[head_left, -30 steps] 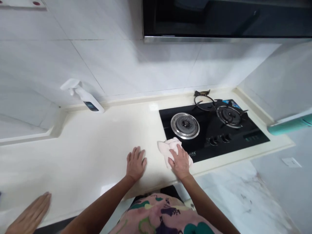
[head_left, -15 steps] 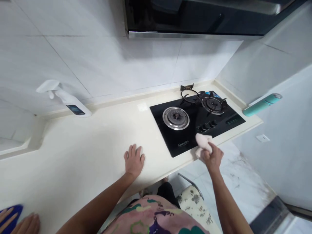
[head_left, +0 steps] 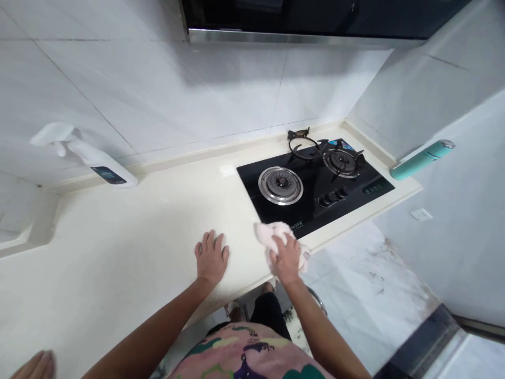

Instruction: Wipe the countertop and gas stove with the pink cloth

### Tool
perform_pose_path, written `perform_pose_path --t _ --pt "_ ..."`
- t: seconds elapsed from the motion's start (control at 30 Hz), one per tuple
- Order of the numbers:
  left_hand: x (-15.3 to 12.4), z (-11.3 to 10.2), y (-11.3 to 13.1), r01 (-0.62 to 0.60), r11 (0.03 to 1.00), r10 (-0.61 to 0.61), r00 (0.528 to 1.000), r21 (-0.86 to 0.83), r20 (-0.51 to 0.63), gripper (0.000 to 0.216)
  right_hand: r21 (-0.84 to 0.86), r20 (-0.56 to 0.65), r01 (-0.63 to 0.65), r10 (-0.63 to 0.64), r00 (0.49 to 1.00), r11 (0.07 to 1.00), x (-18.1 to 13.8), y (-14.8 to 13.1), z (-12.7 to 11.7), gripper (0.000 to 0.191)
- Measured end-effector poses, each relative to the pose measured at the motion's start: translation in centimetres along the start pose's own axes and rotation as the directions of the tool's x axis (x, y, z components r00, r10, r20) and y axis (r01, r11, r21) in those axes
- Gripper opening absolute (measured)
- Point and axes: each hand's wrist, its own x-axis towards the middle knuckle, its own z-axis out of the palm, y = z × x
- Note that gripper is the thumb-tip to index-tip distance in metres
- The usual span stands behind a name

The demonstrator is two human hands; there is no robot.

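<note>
The pink cloth [head_left: 271, 231] is at the front left corner of the black stove [head_left: 305, 211], over the edge of the counter [head_left: 169, 231]. The right hand [head_left: 286, 258] curls its fingers around it, maybe so it can't slip. At nine o'clock from the cloth, the left hand [head_left: 212, 259] is spread open, palm down, holding nothing, perhaps to lean on. The spray bottle [head_left: 100, 160] is at ten o'clock, maybe to be out of the way.

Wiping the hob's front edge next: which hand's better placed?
Right, likely: the right hand holds the cloth at the near-left corner of the hob. The left hand, without a cloth, is on the counter.
</note>
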Motion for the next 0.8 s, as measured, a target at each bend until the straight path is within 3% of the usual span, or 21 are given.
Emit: perform_pose_path --t 0.1,0.2,0.27,0.37,0.43,0.5,0.6,0.7,0.8 --pt "-0.1 0.0 0.0 0.007 1.0 -0.007 1.0 0.005 -0.004 0.047 0.246 0.047 0.274 -0.294 0.955 0.93 -3.4 -2.1 0.5 0.043" --pt "-0.1 0.0 0.0 0.01 1.0 -0.01 1.0 0.011 -0.003 0.047 0.383 0.008 0.331 -0.361 0.932 0.862 -4.4 -0.2 -0.8 0.04" --pt "-0.1 -0.1 0.1 0.006 1.0 -0.006 1.0 0.009 -0.007 0.048 0.345 -0.047 0.249 -0.248 0.968 0.905 -3.4 3.5 -2.6 0.039" --pt "-0.1 -0.1 0.2 0.01 1.0 -0.01 1.0 -0.012 0.002 0.05 0.142 -0.116 0.011 0.006 0.993 0.99 -0.2 11.1 -5.1 0.042" --pt "-0.1 -0.1 0.2 0.018 1.0 -0.018 1.0 -0.025 0.013 0.05 -0.005 -0.191 -0.175 0.171 0.966 0.984 2.0 15.4 -5.9 0.044" --pt "-0.1 -0.1 0.3 0.031 0.999 -0.03 0.999 -0.028 0.026 0.05 -0.097 -0.26 -0.316 0.282 0.923 0.944 3.2 17.4 -5.5 0.047" --pt "-0.1 -0.2 0.3 0.044 0.998 -0.043 0.998 -0.032 0.043 0.051 -0.174 -0.241 -0.346 0.301 0.923 0.922 1.9 15.2 -3.7 0.046" --pt "-0.1 -0.3 0.3 0.045 0.998 -0.042 0.998 -0.048 0.053 0.052 -0.185 -0.105 -0.192 0.175 0.979 0.964 -1.9 8.2 -1.7 0.044" --pt "0.0 -0.3 0.4 0.041 0.998 -0.039 0.998 -0.041 0.05 0.05 -0.09 -0.006 -0.016 0.015 1.0 0.996 -5.5 0.8 -0.3 0.043"
